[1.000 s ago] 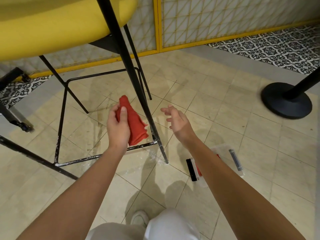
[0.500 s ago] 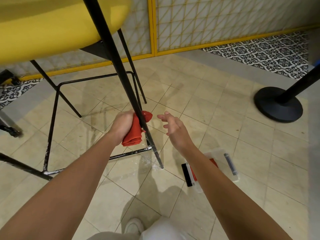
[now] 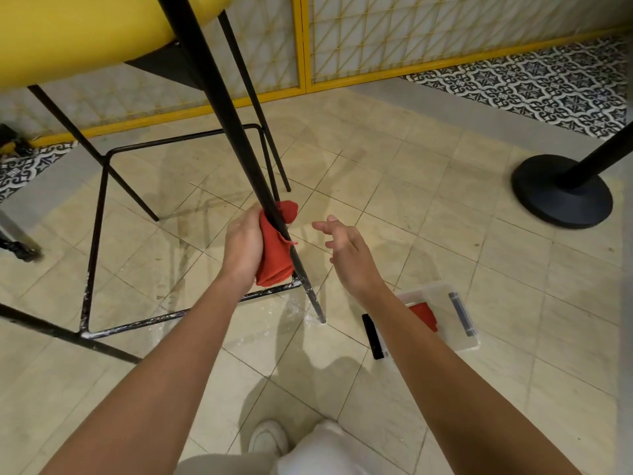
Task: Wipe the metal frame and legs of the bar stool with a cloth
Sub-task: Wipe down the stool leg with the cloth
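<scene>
Here your left hand is closed around the red cloth, pressing it against the near leg of the stool, low down and just above the footrest bar; the cloth wraps partly round the leg, with a fold showing on the far side of it. Your right hand hangs just right of the leg, fingers spread and loosely curled, holding nothing and touching neither cloth nor metal. The yellow seat fills the far left corner; the other black legs slant down to the tiled floor, and the footrest frame is speckled white at its near corners. On the floor near your right forearm lies a clear plastic box with something red in it; it sits well apart from the stool. A black round base with its post stands far right. Your shoe shows at the near edge.
</scene>
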The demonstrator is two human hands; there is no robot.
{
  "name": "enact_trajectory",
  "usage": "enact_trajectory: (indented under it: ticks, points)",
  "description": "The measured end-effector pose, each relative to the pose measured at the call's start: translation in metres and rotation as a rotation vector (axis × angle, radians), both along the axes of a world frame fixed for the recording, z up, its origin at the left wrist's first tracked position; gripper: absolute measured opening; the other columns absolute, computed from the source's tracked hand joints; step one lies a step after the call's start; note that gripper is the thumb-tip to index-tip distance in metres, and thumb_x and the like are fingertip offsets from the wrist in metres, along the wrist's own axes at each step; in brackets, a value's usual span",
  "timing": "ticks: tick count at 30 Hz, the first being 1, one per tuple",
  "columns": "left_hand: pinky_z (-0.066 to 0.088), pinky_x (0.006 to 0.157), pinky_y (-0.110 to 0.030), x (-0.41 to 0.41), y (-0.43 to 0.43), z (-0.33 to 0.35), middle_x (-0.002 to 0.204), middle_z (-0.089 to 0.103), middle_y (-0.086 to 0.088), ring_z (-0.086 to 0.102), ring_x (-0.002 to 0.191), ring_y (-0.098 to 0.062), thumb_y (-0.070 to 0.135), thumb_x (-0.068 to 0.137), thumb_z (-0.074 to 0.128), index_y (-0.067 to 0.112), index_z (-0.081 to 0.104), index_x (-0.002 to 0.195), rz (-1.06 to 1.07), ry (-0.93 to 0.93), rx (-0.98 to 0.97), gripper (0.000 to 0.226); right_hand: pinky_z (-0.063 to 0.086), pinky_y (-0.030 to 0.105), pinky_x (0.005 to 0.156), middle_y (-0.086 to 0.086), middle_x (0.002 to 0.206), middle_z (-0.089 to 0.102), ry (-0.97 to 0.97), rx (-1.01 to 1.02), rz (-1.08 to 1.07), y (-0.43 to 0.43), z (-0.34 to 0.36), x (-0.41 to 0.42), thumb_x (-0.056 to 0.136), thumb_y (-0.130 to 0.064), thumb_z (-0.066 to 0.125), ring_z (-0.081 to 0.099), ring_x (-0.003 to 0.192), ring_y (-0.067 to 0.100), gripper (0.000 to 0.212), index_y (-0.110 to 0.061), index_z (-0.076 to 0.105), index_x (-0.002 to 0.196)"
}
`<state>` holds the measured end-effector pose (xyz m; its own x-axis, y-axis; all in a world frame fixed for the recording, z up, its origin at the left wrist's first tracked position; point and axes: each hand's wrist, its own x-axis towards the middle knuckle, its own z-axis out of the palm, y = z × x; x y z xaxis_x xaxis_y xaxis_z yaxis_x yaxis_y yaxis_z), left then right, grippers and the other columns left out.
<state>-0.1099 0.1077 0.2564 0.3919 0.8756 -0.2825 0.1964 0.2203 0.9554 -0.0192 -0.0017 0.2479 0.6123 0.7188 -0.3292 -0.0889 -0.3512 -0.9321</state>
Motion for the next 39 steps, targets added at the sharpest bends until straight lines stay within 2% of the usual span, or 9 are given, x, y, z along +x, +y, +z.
enact_trajectory:
  ticks: [4,8,12,17,20,24,31,35,39]
  points:
    - [0.054,0.08,-0.037,0.001,-0.017,-0.037,0.081,0.069,-0.003,0.066,0.08,-0.022,0.033,0.094,0.033,0.028,0.068,0.072,0.048,0.168,0.02,0.041,0.036,0.038,0.107,-0.015,0.121,0.043,0.007,0.009,0.041,0.002,-0.002,-0.004,0.091,-0.043,0.028,0.046,0.119,0.011,0.043,-0.031,0.064,0.113]
    - [0.053,0.084,-0.04,0.0,-0.023,-0.055,0.083,0.068,-0.004,0.065,0.085,-0.023,0.032,0.098,0.031,0.026,0.063,0.074,0.079,0.232,0.006,0.041,0.038,-0.001,0.068,-0.009,0.123,0.041,0.049,-0.014,0.108,0.003,-0.002,-0.006,0.097,-0.043,0.027,0.046,0.114,0.011,0.044,-0.029,0.063,0.119]
    - [0.048,0.058,-0.019,0.01,-0.033,-0.044,0.063,0.062,0.004,0.06,0.059,-0.006,0.025,0.099,0.033,0.023,0.061,0.071,0.267,0.027,0.055,0.04,0.03,0.024,0.094,-0.01,0.123,0.042,0.035,-0.021,0.102,0.006,-0.01,-0.008,0.099,-0.042,0.026,0.044,0.119,0.012,0.042,-0.033,0.062,0.119]
    - [0.05,0.079,-0.035,0.005,-0.034,-0.074,0.084,0.066,-0.006,0.063,0.088,-0.028,0.032,0.099,0.029,0.018,0.063,0.08,0.114,0.346,-0.051,0.042,0.033,0.03,0.103,-0.006,0.138,0.045,-0.006,-0.024,0.072,0.001,-0.01,-0.006,0.101,-0.033,0.026,0.043,0.125,0.014,0.042,-0.026,0.062,0.121]
    - [0.052,0.085,-0.044,0.003,-0.034,-0.073,0.079,0.064,-0.004,0.062,0.083,-0.027,0.036,0.096,0.031,0.023,0.061,0.072,0.183,0.293,-0.086,0.041,0.031,0.04,0.11,-0.008,0.145,0.041,-0.004,-0.034,0.055,-0.001,-0.012,-0.004,0.1,-0.031,0.026,0.042,0.128,0.014,0.042,-0.022,0.06,0.123]
    - [0.052,0.068,-0.024,0.02,-0.05,-0.058,0.074,0.067,0.002,0.065,0.067,-0.01,0.033,0.099,0.032,0.023,0.069,0.082,0.42,0.017,-0.079,0.041,0.033,0.037,0.107,-0.007,0.139,0.046,0.004,-0.048,0.039,-0.001,-0.018,-0.005,0.1,-0.035,0.027,0.044,0.123,0.014,0.043,-0.022,0.062,0.121]
    - [0.048,0.086,-0.04,-0.002,-0.047,-0.098,0.089,0.064,-0.004,0.06,0.092,-0.028,0.039,0.102,0.027,0.016,0.059,0.093,0.097,0.466,0.009,0.041,0.03,0.035,0.109,-0.005,0.145,0.042,0.011,-0.039,0.062,-0.006,-0.02,-0.005,0.1,-0.032,0.028,0.042,0.129,0.017,0.041,-0.02,0.062,0.12]
    - [0.051,0.075,-0.032,-0.016,-0.057,-0.09,0.084,0.065,0.0,0.062,0.078,-0.015,0.04,0.1,0.037,0.022,0.056,0.094,0.194,0.286,0.228,0.026,0.03,0.034,0.109,-0.004,0.146,0.041,0.018,-0.054,0.059,-0.006,-0.019,-0.005,0.099,-0.036,0.028,0.04,0.131,0.017,0.042,-0.022,0.062,0.12]
    - [0.046,0.074,-0.014,-0.03,-0.061,-0.079,0.095,0.06,0.019,0.059,0.085,0.003,0.036,0.092,0.056,0.028,0.053,0.105,0.161,0.155,0.454,0.015,0.03,0.036,0.11,-0.004,0.144,0.043,0.067,-0.072,0.042,-0.01,-0.019,-0.005,0.099,-0.035,0.029,0.04,0.131,0.016,0.042,-0.021,0.06,0.123]
